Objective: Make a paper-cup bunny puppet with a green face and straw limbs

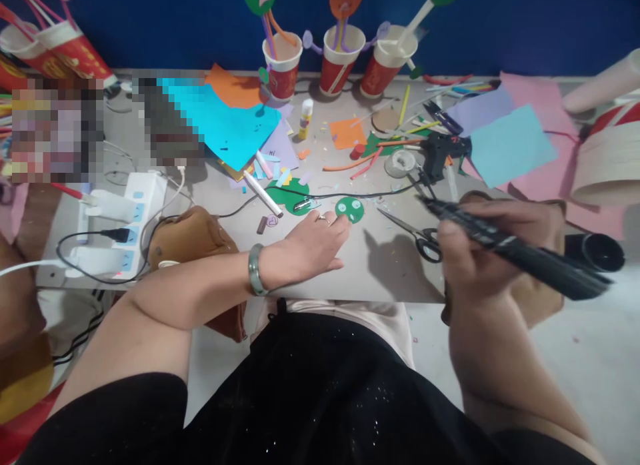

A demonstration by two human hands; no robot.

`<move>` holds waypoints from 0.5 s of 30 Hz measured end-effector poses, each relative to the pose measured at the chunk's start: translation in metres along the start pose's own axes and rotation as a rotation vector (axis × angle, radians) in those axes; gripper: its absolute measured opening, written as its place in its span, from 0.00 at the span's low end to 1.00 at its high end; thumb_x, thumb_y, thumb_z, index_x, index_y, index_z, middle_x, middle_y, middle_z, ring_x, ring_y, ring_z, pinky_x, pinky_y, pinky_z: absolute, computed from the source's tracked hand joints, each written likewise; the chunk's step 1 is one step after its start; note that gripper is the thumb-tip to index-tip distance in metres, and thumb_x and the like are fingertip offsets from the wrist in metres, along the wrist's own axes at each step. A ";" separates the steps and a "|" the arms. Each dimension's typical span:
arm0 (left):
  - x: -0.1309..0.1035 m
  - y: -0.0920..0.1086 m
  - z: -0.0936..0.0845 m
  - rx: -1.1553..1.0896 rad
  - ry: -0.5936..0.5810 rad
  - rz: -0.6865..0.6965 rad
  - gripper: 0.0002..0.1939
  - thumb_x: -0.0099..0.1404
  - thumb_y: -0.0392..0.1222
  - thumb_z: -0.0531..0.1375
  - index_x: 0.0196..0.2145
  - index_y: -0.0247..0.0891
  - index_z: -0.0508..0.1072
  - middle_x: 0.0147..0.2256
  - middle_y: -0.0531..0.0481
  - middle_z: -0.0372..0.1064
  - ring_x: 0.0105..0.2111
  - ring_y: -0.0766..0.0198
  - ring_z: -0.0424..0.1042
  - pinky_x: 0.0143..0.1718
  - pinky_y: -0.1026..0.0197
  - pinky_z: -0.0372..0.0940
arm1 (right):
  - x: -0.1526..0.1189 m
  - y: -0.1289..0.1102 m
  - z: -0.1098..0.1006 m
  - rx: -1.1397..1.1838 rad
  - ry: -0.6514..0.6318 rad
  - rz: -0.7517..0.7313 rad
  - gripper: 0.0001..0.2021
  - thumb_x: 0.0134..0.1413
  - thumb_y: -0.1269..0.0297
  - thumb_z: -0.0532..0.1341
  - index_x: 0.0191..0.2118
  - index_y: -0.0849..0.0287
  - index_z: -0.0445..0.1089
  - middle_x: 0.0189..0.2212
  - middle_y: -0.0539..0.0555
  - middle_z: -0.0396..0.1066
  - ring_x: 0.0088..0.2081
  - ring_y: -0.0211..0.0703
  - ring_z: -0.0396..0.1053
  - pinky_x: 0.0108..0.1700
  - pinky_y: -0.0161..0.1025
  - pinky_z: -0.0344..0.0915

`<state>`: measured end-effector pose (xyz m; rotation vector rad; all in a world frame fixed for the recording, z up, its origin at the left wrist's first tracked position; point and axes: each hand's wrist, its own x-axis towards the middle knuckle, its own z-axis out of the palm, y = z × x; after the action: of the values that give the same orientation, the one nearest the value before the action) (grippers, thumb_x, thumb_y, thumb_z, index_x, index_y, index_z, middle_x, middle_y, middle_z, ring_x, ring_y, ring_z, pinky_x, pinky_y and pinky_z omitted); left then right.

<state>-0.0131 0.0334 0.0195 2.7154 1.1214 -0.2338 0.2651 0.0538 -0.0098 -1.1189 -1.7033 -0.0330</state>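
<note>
- The right hand (480,271) clamps a black marker (520,250) above the table (350,288), on its right; the long axis slants, narrow end up-left, broad end down-right.
- The left hand (310,248), thumb apart from fingers, touches a green paper face (350,215).
- Bare tabletop lies between both hands, reaching the front edge; scissors (413,232) border it.
- Blur obscures the marker's tip.
</note>
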 end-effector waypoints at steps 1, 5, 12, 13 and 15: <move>0.001 0.000 -0.001 -0.009 -0.014 -0.008 0.26 0.80 0.52 0.62 0.64 0.27 0.73 0.67 0.31 0.70 0.58 0.45 0.70 0.52 0.50 0.61 | -0.008 -0.010 0.006 0.065 -0.015 -0.043 0.15 0.57 0.54 0.72 0.46 0.52 0.75 0.34 0.55 0.73 0.29 0.46 0.73 0.33 0.50 0.68; 0.002 -0.003 -0.003 -0.032 -0.040 0.007 0.27 0.82 0.54 0.59 0.63 0.27 0.74 0.69 0.30 0.67 0.60 0.44 0.68 0.54 0.49 0.61 | -0.022 -0.026 0.027 0.238 -0.118 0.103 0.12 0.61 0.57 0.73 0.47 0.51 0.75 0.35 0.52 0.74 0.26 0.42 0.72 0.27 0.42 0.68; 0.001 -0.005 -0.003 -0.039 -0.087 0.007 0.30 0.83 0.54 0.56 0.70 0.26 0.71 0.74 0.30 0.63 0.64 0.43 0.66 0.58 0.47 0.62 | -0.021 -0.025 0.034 0.137 -0.230 0.101 0.08 0.65 0.59 0.70 0.47 0.52 0.79 0.38 0.54 0.82 0.33 0.47 0.79 0.34 0.45 0.75; 0.001 -0.004 -0.003 -0.040 -0.088 0.004 0.30 0.83 0.54 0.56 0.69 0.27 0.71 0.74 0.31 0.63 0.64 0.43 0.67 0.58 0.47 0.62 | -0.024 -0.024 0.034 0.125 -0.239 0.120 0.08 0.65 0.60 0.70 0.47 0.52 0.80 0.39 0.55 0.83 0.33 0.48 0.80 0.35 0.45 0.76; 0.001 -0.003 -0.002 -0.041 -0.079 0.001 0.29 0.83 0.54 0.56 0.69 0.28 0.72 0.74 0.32 0.63 0.64 0.43 0.67 0.58 0.47 0.62 | -0.031 -0.022 0.037 0.120 -0.254 0.190 0.08 0.64 0.58 0.69 0.47 0.52 0.80 0.39 0.55 0.84 0.33 0.49 0.80 0.35 0.46 0.76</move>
<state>-0.0146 0.0365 0.0209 2.6458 1.0915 -0.3116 0.2238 0.0405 -0.0394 -1.2292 -1.7865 0.3387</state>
